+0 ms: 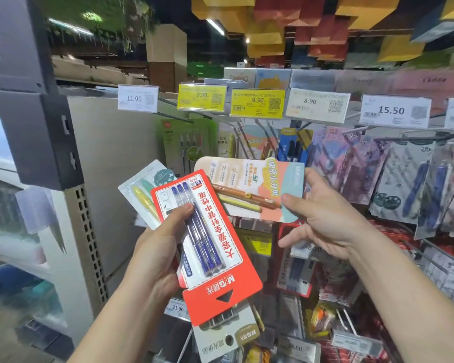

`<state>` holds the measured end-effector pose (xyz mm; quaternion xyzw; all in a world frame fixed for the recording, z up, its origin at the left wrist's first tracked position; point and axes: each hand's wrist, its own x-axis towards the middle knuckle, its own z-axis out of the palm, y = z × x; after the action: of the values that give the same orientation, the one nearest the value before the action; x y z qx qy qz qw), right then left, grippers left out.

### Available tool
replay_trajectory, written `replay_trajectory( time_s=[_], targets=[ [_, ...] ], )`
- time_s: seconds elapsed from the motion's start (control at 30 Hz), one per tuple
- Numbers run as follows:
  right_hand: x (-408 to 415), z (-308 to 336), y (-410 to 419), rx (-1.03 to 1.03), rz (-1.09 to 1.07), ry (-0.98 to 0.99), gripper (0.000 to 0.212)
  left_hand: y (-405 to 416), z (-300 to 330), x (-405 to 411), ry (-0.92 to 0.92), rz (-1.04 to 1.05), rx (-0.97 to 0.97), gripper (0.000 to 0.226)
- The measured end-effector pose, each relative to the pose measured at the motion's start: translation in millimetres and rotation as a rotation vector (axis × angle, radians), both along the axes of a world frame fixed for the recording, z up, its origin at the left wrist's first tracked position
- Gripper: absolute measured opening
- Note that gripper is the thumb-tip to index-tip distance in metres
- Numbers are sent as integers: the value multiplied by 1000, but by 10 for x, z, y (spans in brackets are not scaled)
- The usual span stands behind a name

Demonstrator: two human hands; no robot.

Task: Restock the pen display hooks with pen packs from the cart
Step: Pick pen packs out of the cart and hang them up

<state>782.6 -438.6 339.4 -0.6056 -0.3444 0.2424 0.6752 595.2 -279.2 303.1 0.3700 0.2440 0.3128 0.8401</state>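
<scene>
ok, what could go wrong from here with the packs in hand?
1. The left hand fans several packs under one thumb; the red pen pack on top could slide out.
2. The right hand only pinches the pastel pen pack by one end, held sideways, so it may twist or drop before reaching a hook.
3. It may go under the wrong tag, not the 9.50 price tag.

A stack of pen packs is held in the left hand, in front of the display hooks. To its right, a single pack is pinched by the right hand. Price tags are ranged above the hung packs.
</scene>
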Motion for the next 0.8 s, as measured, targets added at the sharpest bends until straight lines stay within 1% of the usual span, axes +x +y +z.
replay_trajectory(
  time_s=[0.03,0.07,0.13,0.2,0.27,0.33,0.4,0.47,0.53,0.63,0.7,0.77,0.8],
  targets=[
    [12,5,26,-2,19,15,42,6,2,-6,-2,-1,-3,41],
    [22,12,53,-7,16,13,41,6,5,-13,-3,-3,-4,41],
    [61,39,119,25,-78,2,27,11,0,-40,-3,-1,-3,41],
    [124,97,176,178,-193,87,18,27,-18,-65,-4,8,-9,41],
    [156,179,230,381,-204,224,13,35,-34,-89,-6,12,-8,41],
    [165,235,294,492,-202,250,8,44,-52,-102,-1,17,-8,40],
    [179,256,385,467,-311,145,4,52,-65,-115,-5,24,-6,41],
    [146,294,480,359,-397,-61,15,62,-75,-132,-3,20,-1,45],
    [78,356,576,255,-401,-238,25,57,-74,-144,-1,11,8,46],
    [4,509,711,184,-423,-464,25,40,-69,-152,10,1,16,42],
    [-24,593,783,175,-459,-530,32,35,-71,-158,10,-4,14,42],
    [-30,640,841,196,-472,-500,40,41,-76,-174,14,-12,16,43],
    [-21,653,863,195,-483,-479,36,43,-77,-182,18,-17,16,44]
  ],
)
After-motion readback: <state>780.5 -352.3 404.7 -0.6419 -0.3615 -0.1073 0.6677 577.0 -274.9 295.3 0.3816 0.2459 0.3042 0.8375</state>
